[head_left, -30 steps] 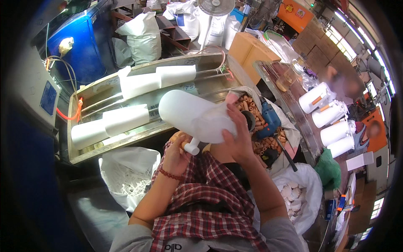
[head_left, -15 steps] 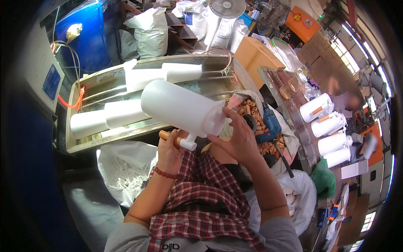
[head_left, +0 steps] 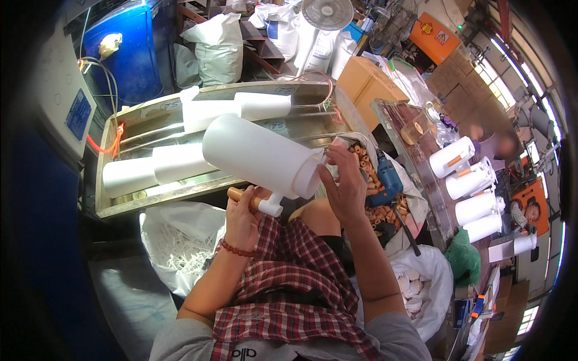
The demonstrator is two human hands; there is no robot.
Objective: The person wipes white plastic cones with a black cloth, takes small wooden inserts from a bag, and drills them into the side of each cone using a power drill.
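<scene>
A white plastic jug (head_left: 253,150) tilts across the middle, its open rim pointing right and toward me. My left hand (head_left: 242,218) is closed round its tan wooden handle (head_left: 236,194), which ends in a white knob below the rim. Beside the rim is my right hand (head_left: 347,186), fingers bent and fingertips close together at the edge. Whatever is between those fingertips is too small or hidden to name. Behind that hand, a small pink piece (head_left: 339,142) shows in part.
A framed trough (head_left: 229,178) ahead holds several white cylinders (head_left: 129,176). At right, a sack of wooden handles (head_left: 376,212) carries a blue power drill (head_left: 388,177). White sacks flank my lap. Finished jugs (head_left: 450,156) line a bench (head_left: 400,120); co-workers sit beyond it.
My right hand has moved slightly up and right along the jug's rim, its fingers drawing together. The jug and my left hand have barely moved.
</scene>
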